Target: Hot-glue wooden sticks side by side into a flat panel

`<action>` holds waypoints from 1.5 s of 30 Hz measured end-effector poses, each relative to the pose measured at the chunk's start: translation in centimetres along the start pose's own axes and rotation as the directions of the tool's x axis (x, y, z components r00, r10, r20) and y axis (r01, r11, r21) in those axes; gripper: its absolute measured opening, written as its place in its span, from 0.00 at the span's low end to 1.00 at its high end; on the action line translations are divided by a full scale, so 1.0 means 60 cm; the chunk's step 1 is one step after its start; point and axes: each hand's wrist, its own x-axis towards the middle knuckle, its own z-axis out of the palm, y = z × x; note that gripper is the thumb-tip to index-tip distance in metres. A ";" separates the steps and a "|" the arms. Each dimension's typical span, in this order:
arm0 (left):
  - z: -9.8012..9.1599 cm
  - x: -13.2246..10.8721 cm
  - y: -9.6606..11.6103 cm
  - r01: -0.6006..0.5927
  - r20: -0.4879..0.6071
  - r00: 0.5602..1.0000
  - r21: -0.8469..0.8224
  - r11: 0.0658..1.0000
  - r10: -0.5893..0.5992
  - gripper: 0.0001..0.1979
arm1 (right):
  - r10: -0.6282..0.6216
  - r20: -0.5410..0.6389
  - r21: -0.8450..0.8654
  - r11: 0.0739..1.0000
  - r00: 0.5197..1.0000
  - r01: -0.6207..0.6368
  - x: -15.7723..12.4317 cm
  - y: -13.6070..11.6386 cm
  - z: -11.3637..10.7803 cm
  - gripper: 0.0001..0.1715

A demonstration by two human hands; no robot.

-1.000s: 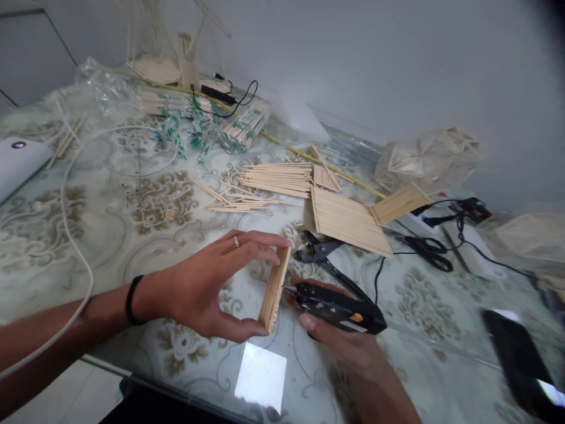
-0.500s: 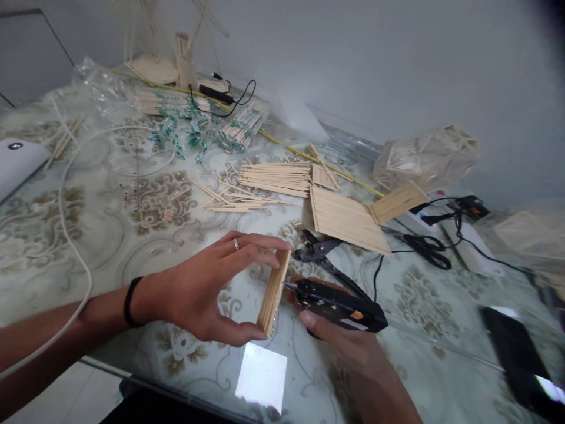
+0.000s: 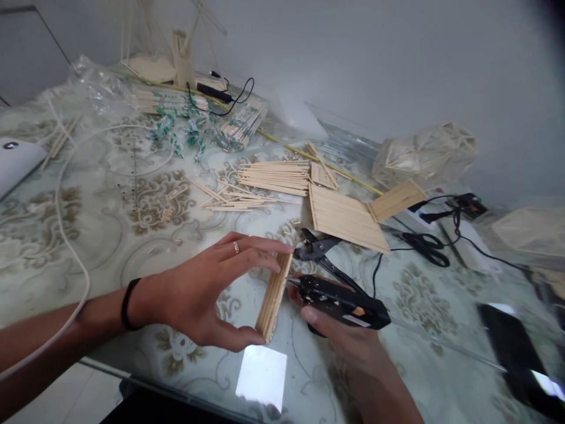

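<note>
On the patterned table (image 3: 88,247), my left hand (image 3: 207,294) pinches the stick panel (image 3: 274,297) upright on its edge, near centre. At its 3 o'clock my right hand (image 3: 348,344) has its fingers wrapped round the glue gun (image 3: 342,301). I judge a steady panel and a gentle squeeze matter most.

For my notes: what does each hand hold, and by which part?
Left hand holds the stick panel by its two ends, on edge. Right hand holds the glue gun by its body.
</note>
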 end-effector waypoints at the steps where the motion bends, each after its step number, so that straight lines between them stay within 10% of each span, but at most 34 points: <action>1: 0.000 0.000 0.000 0.003 0.004 1.000 0.001 1.000 -0.003 0.37 | -0.006 0.000 -0.006 1.000 1.000 0.006 0.000 0.000 0.000 0.26; 45: 0.002 -0.002 0.009 0.005 0.009 1.000 -0.027 1.000 -0.004 0.42 | -0.025 -0.013 0.048 0.999 1.000 0.026 -0.001 0.007 -0.006 0.23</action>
